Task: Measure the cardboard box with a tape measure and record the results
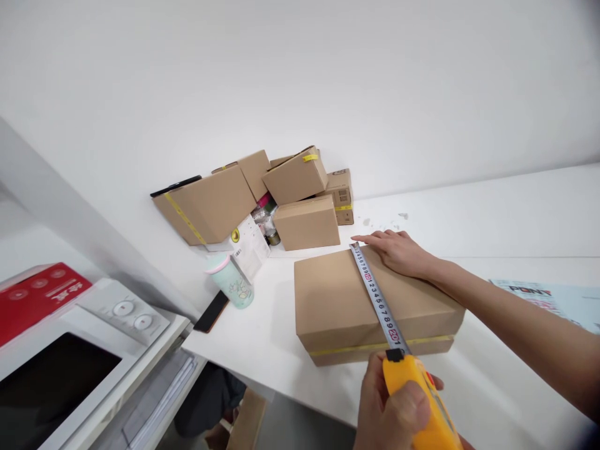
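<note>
A brown cardboard box [337, 294] lies on the white table with yellow tape along its near side. Across its top runs the metal blade of a tape measure [422, 400], numbers facing up. My left hand [394, 412] is closed around the yellow case at the box's near edge. At the far edge, my right hand [398, 251] rests on the box top beside the blade's end. Its index finger stretches left past that edge, close to the blade tip; the thumb is mostly hidden.
More cardboard boxes [307, 225] are piled against the wall. A mint tumbler [237, 287] and a dark flat object [212, 311] sit at the table's left edge. A white microwave [89, 337] carries a red box [42, 294]. Printed pale-blue packaging [553, 300] lies to the right.
</note>
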`<state>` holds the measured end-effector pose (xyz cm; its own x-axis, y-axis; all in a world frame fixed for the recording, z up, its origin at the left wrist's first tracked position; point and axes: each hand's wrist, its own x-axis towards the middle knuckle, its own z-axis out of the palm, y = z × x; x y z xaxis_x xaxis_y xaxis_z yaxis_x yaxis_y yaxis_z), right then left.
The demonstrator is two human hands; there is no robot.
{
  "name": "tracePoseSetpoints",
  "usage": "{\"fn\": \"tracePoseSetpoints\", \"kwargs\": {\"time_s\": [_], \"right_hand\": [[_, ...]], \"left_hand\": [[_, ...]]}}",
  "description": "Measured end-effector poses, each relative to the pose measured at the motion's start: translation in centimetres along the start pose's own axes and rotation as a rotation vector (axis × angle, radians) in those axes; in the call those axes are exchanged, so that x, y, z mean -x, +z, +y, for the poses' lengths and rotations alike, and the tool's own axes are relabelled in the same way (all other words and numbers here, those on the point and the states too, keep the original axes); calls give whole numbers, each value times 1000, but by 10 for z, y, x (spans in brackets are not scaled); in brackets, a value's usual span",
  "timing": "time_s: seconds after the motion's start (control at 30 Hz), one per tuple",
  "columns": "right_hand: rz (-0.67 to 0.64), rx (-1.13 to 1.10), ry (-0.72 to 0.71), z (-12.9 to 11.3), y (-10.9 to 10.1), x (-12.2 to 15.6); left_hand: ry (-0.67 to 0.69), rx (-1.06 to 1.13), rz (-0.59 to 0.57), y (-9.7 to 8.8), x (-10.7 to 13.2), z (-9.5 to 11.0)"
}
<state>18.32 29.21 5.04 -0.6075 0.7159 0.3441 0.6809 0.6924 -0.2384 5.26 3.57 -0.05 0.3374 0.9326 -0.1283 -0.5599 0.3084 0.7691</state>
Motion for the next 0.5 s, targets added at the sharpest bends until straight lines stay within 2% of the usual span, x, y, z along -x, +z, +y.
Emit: {"fn": "tracePoseSetpoints", "kwargs": {"time_s": [0.17,0.33,0.5], "right_hand": [[-49,-6,-10,2,-1,-1],[-65,-36,12,-1,-2,-1],[-82,-25,25,0,-1,-1]], "left_hand": [[19,28,94,16,4,-2],[41,61,116,23,5,-11],[32,47,116,25,3,-10]]}}
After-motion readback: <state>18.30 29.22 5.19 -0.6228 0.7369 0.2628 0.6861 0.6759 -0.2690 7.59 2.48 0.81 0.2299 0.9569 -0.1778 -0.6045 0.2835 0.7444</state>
